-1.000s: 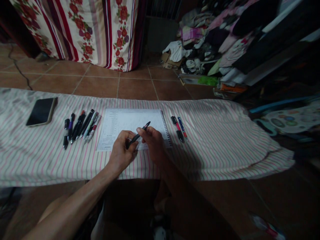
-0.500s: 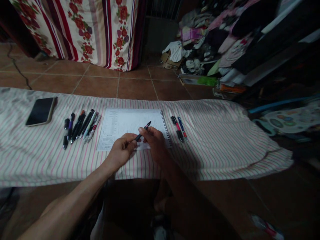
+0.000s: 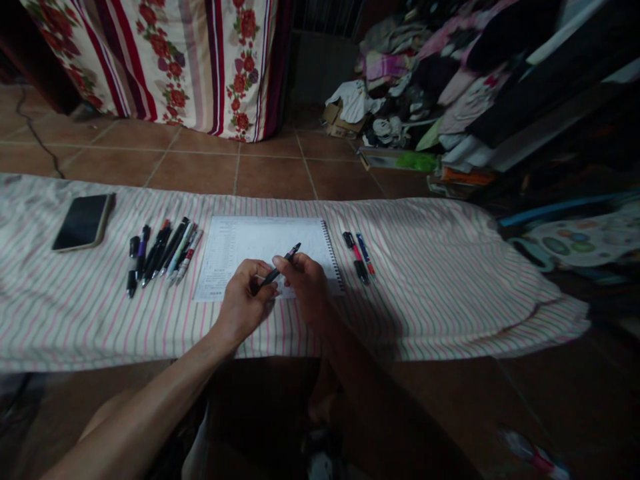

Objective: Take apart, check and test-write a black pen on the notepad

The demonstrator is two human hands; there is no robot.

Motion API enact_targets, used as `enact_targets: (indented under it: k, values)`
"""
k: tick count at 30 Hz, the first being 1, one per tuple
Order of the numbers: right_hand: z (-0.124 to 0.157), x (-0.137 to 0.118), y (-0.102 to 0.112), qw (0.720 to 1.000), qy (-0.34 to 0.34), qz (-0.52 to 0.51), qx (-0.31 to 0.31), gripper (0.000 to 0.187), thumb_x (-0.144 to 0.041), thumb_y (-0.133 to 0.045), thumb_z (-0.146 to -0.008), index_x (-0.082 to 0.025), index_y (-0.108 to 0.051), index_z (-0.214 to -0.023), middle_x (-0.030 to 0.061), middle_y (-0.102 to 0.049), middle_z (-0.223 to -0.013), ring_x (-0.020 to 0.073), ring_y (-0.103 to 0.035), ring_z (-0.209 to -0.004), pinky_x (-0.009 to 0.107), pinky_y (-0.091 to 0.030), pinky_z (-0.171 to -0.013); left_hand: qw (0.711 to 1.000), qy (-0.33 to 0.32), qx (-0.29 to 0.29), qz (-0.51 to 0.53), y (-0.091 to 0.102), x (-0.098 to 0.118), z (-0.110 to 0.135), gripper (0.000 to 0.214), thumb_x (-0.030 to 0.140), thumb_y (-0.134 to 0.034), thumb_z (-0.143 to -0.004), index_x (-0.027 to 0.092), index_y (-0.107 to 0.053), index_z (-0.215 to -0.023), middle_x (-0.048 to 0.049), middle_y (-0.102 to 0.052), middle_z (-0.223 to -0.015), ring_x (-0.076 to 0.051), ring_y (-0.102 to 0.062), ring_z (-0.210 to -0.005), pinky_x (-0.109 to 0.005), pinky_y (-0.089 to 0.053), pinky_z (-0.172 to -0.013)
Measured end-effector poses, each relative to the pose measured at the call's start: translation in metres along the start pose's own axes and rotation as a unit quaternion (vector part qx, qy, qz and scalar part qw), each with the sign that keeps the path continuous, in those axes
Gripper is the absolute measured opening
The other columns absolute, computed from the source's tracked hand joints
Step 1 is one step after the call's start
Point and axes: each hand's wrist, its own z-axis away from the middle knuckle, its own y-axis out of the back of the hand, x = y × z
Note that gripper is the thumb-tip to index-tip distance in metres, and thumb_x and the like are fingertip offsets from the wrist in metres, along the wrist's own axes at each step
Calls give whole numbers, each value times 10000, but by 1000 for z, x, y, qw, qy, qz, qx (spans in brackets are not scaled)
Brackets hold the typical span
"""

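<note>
far left of the left hand, a dark-screened phone lying flat; beyond the phone, a cable on the tiled floor. ahead of the same hand, a flowered curtain. ahead and right of the right hand, a cardboard box under white cloth, beside heaped clothes.

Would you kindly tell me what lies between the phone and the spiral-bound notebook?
In the head view, a cluster of pens lies on the striped cloth between the phone and the spiral-bound notebook.
</note>
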Motion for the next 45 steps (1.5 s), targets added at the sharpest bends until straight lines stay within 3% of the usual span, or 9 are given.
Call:
enact_targets:
  k: [4,9,14,19,23,34,37,40,45]
  values:
    - [0,1,-2,1000,-3,5,25,333,-470,-665,-613,-187,-491,-595,-66,-454,-496,83,-410,-474,233,-319,-474,995,-48,28,-81,1,-12,-2,108,216,-602,-726,216,-552,-822,0,-546,-901,-122,-566,-680,-266,-448,-650]
    - [-5,6,4,999,-10,-29,25,362,-512,-648,-617,-186,-496,-578,-69,-451,-460,78,-392,-440,235,-286,-459,994,3,-34,-103,1,-10,-3,153,305,-556,-776,229,-577,-907,33,-555,-731,-110,-510,-563,-243,-401,-551]
    - [-8,9,10,999,-14,-33,26,387,-527,-634,-648,-182,-484,-555,-65,-446,-454,73,-374,-430,237,-260,-457,995,78,-61,3,3,2,-2,252,397,-572,-767,169,-589,-874,-3,-584,-696,-122,-519,-581,-235,-387,-531]
    - [-9,9,10,998,-29,-35,34,396,-530,-647,-636,-184,-477,-548,-66,-440,-436,73,-372,-424,238,-256,-457,980,156,-89,81,6,7,-4,375,459,-528,-780,107,-625,-696,-25,-556,-533,-84,-425,-446,-219,-285,-444]
    - [-10,10,10,998,-32,-51,19,397,-525,-664,-621,-181,-478,-551,-64,-445,-443,68,-373,-419,236,-255,-454,964,185,-118,153,6,8,-4,343,417,-594,-732,81,-659,-752,-30,-572,-548,-68,-409,-425,-214,-232,-423]
    - [-11,14,4,999,-13,-5,51,405,-562,-639,-603,-192,-481,-552,-61,-433,-445,80,-387,-424,239,-294,-448,976,166,-59,126,1,6,-3,224,326,-695,-656,122,-631,-722,18,-539,-535,-58,-427,-458,-195,-301,-463]
    - [-12,13,6,1000,-9,-20,16,447,-629,-601,-610,-190,-517,-605,-38,-482,-507,99,-441,-475,254,-347,-489,971,159,-62,169,0,3,-2,197,296,-687,-668,118,-631,-731,20,-537,-548,-51,-425,-460,-194,-317,-480]
    - [-12,11,10,997,-22,-53,-47,505,-665,-490,-702,-179,-608,-778,33,-612,-701,142,-534,-632,274,-399,-571,956,176,-69,225,-1,1,-2,196,297,-669,-692,111,-632,-742,31,-507,-511,-49,-422,-452,-195,-325,-489]
    - [-11,7,16,993,-25,-88,-70,407,-519,-558,-737,-224,-651,-1000,59,-669,-1004,174,-561,-846,287,-396,-677,943,212,-85,241,2,0,-2,243,329,-652,-710,90,-638,-748,27,-482,-491,-47,-388,-427,-195,-226,-419]
